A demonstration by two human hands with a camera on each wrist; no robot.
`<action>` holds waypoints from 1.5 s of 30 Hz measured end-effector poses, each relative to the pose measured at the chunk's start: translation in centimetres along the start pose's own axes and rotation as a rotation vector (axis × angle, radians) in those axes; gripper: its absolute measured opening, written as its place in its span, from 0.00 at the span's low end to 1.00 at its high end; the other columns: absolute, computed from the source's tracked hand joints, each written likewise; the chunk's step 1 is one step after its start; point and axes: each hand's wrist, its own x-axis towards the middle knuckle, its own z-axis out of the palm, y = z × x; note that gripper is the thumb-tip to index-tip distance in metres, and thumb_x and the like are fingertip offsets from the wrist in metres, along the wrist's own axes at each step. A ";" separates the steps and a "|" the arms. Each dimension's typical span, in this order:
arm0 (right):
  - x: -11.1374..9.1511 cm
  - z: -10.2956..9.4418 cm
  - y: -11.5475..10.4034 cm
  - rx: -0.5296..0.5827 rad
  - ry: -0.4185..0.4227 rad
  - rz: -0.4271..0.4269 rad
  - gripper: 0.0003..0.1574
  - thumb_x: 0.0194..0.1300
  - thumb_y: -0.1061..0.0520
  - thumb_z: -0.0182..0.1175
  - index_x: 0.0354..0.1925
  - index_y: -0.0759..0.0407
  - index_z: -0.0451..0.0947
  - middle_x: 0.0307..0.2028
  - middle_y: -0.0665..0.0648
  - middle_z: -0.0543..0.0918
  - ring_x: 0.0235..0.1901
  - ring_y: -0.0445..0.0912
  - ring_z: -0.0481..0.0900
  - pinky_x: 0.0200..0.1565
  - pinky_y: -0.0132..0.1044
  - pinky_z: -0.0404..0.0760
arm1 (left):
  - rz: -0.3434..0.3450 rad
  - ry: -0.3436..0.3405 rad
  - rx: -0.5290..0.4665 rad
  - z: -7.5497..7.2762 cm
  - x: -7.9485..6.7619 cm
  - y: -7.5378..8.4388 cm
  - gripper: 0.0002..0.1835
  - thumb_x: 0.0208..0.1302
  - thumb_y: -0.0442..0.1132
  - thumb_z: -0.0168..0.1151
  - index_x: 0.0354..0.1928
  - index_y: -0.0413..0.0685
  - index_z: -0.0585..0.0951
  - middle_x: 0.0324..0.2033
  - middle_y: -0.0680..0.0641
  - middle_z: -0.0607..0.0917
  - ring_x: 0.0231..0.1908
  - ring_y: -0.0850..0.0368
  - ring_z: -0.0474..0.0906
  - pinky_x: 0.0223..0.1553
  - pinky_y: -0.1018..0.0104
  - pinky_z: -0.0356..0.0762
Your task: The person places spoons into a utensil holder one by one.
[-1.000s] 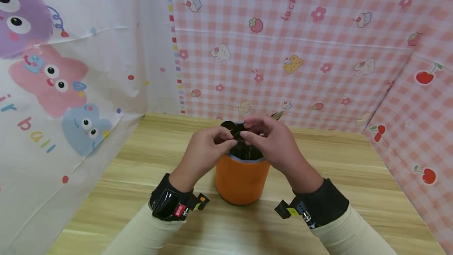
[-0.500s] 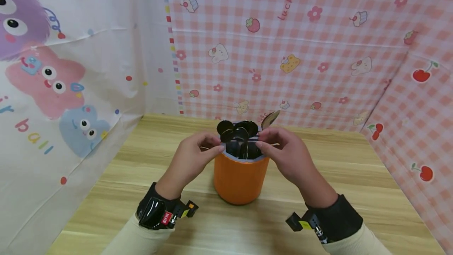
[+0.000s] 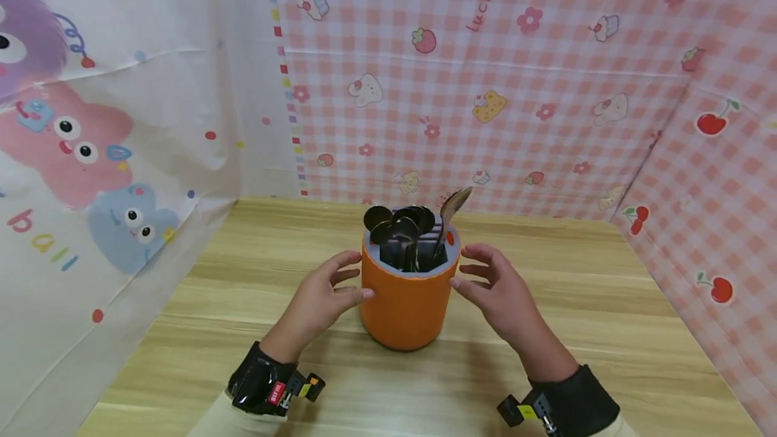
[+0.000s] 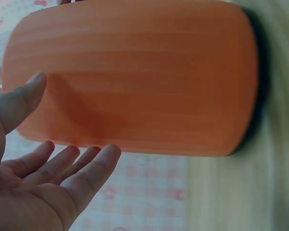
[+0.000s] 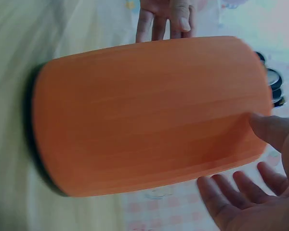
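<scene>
An orange cylindrical holder (image 3: 405, 312) with a pale grey-blue rim stands upright on the table. Several dark, shiny spoons (image 3: 400, 226) stick up from it, bowls upward, and one spoon (image 3: 455, 204) leans out to the right. My left hand (image 3: 322, 299) is at the holder's left side, thumb in front and fingers spread loosely. On the opposite side is my right hand (image 3: 500, 292), its fingers likewise parted and gently bent. In the wrist views, the left thumb (image 4: 28, 96) and right thumb (image 5: 269, 127) lie over the holder's wall; whether they touch it I cannot tell.
The wood-grain table (image 3: 243, 302) spreads around the holder. Behind it hangs a pink checked cloth (image 3: 516, 73), which also covers the right side. A white cloth with cartoon figures (image 3: 130, 221) lines the left.
Both hands have moved from the spoons at the holder's mouth, apart and down to its outer sides. The spoons and rim are now uncovered. The head view has shifted slightly.
</scene>
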 end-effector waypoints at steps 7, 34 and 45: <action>0.1 1.5 2.9 -0.014 -0.130 0.078 0.59 0.55 0.41 0.72 0.75 0.43 0.50 0.74 0.55 0.56 0.67 0.55 0.64 0.58 0.53 0.74 | 0.006 -0.019 0.011 1.4 0.2 -2.4 0.46 0.52 0.41 0.76 0.72 0.58 0.62 0.70 0.48 0.66 0.65 0.46 0.68 0.55 0.51 0.75; 0.3 -7.4 6.9 -0.315 -0.036 0.085 0.59 0.62 0.35 0.62 0.77 0.53 0.44 0.74 0.65 0.55 0.67 0.62 0.62 0.58 0.58 0.72 | 0.127 -0.126 0.221 12.5 7.8 -1.7 0.47 0.62 0.46 0.68 0.75 0.46 0.50 0.70 0.43 0.64 0.67 0.52 0.62 0.64 0.55 0.65; 0.0 -10.4 8.8 -0.240 0.029 0.235 0.51 0.74 0.37 0.49 0.76 0.58 0.34 0.75 0.69 0.46 0.69 0.66 0.55 0.63 0.61 0.62 | 0.097 -0.097 0.291 19.0 10.9 0.1 0.42 0.68 0.46 0.61 0.74 0.37 0.51 0.71 0.41 0.62 0.69 0.53 0.59 0.67 0.57 0.60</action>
